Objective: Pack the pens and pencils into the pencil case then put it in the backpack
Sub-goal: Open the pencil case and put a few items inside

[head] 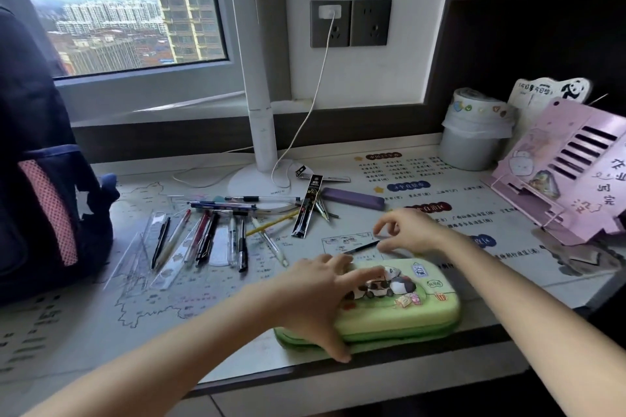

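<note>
A green pencil case (416,311) with a panda picture lies closed near the desk's front edge. My left hand (315,291) rests flat on its left end, fingers spread, thumb at the front side. Just behind the case lies a black pen (360,247). My right hand (410,230) hovers at that pen's right end with curled fingers, thumb tip beside it; whether it pinches the pen is unclear. Several pens and pencils (210,234) lie spread out to the left. The dark backpack (40,179) stands at the far left.
Clear rulers (159,247) lie under the pens. A black refill pack (306,210) and a purple box (354,198) sit near the white lamp base (250,179) with its cable. A white tub (474,142) and a pink book stand (559,179) stand at the right.
</note>
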Tool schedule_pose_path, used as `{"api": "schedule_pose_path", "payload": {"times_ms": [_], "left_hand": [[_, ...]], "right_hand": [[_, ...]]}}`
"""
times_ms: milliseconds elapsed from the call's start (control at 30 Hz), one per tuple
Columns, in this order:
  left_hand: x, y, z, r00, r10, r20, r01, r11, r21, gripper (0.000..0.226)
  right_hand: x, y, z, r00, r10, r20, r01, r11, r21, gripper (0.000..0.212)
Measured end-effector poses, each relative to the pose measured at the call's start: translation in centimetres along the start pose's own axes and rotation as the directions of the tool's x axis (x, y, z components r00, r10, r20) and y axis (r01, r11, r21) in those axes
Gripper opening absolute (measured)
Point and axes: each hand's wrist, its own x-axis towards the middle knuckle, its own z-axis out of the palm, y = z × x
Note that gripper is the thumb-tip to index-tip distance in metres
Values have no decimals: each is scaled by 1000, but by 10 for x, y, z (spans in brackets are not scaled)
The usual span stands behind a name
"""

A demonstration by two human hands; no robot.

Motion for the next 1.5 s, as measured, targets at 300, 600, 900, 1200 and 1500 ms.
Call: {"api": "schedule_pose_path", "payload": {"times_ms": [300,600,900,1200,1500], "left_hand": [[-10,-35,-14,994,-100,38,104,800,-591,67],[80,-57,-24,878,-464,-117,86,393,-915,28],[99,-60,12,680,-612,-405,99,623,-776,40],[81,-47,48,500,-676,-541,233,707,-668,27],[85,-47,51,546,-713,-440,344,670,-658,25]], "right_hand": [[-17,4,-24,990,-9,-138,41,973,226,13],[-89,8,-45,767,-83,-636,224,964,145,6],[-58,16,-15,817,-88,-570,73,996,-50,5],[2,-33,28,945,33,-326,21,987,162,23],[34,-72,30,979,160,-130,-175,978,-117,43]]}}
